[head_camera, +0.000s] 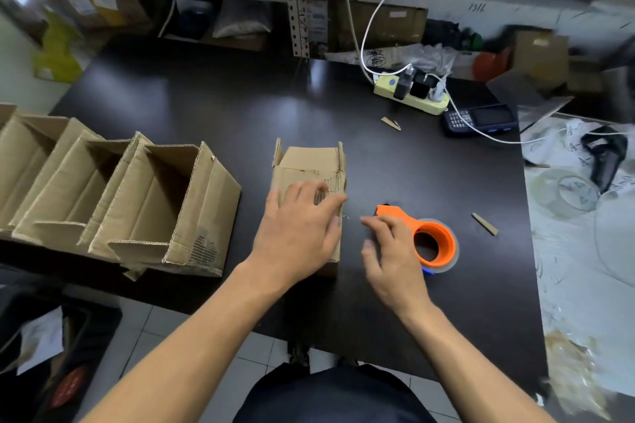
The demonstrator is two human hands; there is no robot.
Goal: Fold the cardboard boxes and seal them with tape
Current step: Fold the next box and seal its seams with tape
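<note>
- We see the left hand (pixel 298 233) lying flat at mid-frame on the small cardboard box (pixel 311 175), fingers straight and spread over its top; we judge this keeps the folded flaps pressed down so they cannot spring open before taping.
- The right hand (pixel 391 251) hovers just right of that box with its fingers loosely curled and grasping nothing, its fingertips at the near edge of the orange tape dispenser (pixel 427 240). We read this as a reach for the tape, which lies close by on the dark table (pixel 223 106).
- The box stands a little left of centre, its far flaps upright and unsealed; no tape shows on it that we can make out.
- At the left of the frame a row of open cardboard boxes (pixel 137 203) lies nested one against the next, probably stacked aside as finished or waiting work; we cannot tell which.
- Faint dark print marks the near corner of the nearest open box, too blurred to read.
- In the upper right, a pale green power strip (pixel 410 98) holds chargers with white cables, and a dark handheld device with a keypad (pixel 481 120) lies beside it.
- Scribbled black marks on white wrapping behind the strip and handwriting on the shelf edge above are illegible to us.
</note>
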